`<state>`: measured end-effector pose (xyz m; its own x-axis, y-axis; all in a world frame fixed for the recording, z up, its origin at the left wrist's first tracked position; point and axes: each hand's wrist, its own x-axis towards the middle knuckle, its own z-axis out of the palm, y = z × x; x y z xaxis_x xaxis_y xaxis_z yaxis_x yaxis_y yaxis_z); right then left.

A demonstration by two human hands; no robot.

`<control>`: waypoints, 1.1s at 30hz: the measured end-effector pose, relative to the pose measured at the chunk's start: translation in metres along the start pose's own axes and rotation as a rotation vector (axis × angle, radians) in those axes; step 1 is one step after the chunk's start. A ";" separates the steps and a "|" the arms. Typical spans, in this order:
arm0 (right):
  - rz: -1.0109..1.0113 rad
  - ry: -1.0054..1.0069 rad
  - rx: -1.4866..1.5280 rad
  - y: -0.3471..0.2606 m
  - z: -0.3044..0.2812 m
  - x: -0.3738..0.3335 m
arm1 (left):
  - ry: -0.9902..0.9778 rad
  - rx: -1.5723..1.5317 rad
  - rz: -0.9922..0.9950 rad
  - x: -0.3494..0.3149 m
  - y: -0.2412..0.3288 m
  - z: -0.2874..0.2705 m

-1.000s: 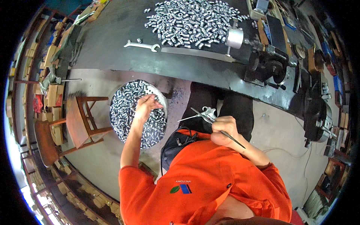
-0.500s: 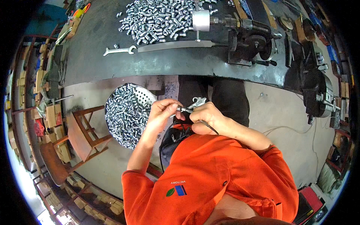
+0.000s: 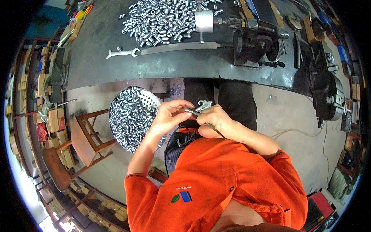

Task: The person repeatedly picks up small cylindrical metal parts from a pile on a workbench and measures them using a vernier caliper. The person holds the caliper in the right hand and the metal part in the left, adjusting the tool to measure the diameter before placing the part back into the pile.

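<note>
In front of my stomach, my right hand (image 3: pixel 216 119) is closed round a slim dark rod (image 3: pixel 213 129), whose lower end sticks out below the fist. Beyond that fist shows a silver metal tool with a hooked end (image 3: pixel 204 104); the fingers hide how it joins the rod. A narrow metallic tip (image 3: pixel 191 111) points left from the fist. My left hand (image 3: pixel 172 114) curves around this tip, thumb and fingers apart. Whether a small sleeve sits on the tip is too small to tell. Left of my left hand, a perforated round basket (image 3: pixel 148 101) holds many shiny metal sleeves (image 3: pixel 129 120).
On the dark workbench (image 3: pixel 154 71) lie a heap of metal sleeves (image 3: pixel 158 21), an open-end wrench (image 3: pixel 123 53) and a long flat metal strip (image 3: pixel 177 48). A geared machine (image 3: pixel 257 42) and a vise (image 3: pixel 328 94) stand right. A wooden chair (image 3: pixel 83 143) stands left.
My left thumb and fingers have spread from a pinch on a small metal sleeve, and that hand has turned slightly. The right hand keeps its grip almost in place.
</note>
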<state>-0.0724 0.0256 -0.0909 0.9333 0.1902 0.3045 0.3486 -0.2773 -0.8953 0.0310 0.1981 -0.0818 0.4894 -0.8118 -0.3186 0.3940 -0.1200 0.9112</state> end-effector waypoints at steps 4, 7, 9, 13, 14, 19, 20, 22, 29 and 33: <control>0.005 0.007 0.048 0.001 -0.006 -0.005 | 0.033 0.039 0.018 0.001 -0.001 -0.003; -0.049 0.094 -0.039 -0.005 -0.015 -0.011 | 0.265 0.382 0.141 0.004 -0.011 -0.017; -0.109 0.183 -0.052 -0.016 -0.020 -0.013 | 0.335 0.762 0.232 0.006 -0.008 -0.020; -0.199 0.205 0.073 -0.025 -0.022 -0.012 | 0.421 0.973 0.372 0.010 -0.014 -0.019; -0.183 0.198 0.066 -0.025 -0.021 -0.011 | 0.422 1.009 0.393 0.010 -0.014 -0.019; -0.155 0.220 0.038 -0.023 -0.016 -0.006 | 0.420 1.075 0.490 0.011 -0.011 -0.016; -0.165 0.236 0.029 -0.022 -0.016 -0.003 | 0.430 1.091 0.511 0.012 -0.010 -0.016; -0.187 0.275 0.013 -0.020 -0.017 -0.001 | 0.431 1.063 0.487 0.013 -0.011 -0.015; -0.095 0.209 0.072 -0.015 -0.021 -0.005 | 0.393 0.997 0.515 0.015 -0.009 -0.011; -0.111 0.113 -0.016 0.001 -0.011 0.002 | 0.308 1.063 0.622 0.024 -0.011 0.003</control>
<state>-0.0689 0.0152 -0.0874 0.8923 0.1136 0.4369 0.4508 -0.2760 -0.8489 0.0364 0.1781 -0.0987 0.5827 -0.7471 0.3198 -0.7131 -0.2813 0.6421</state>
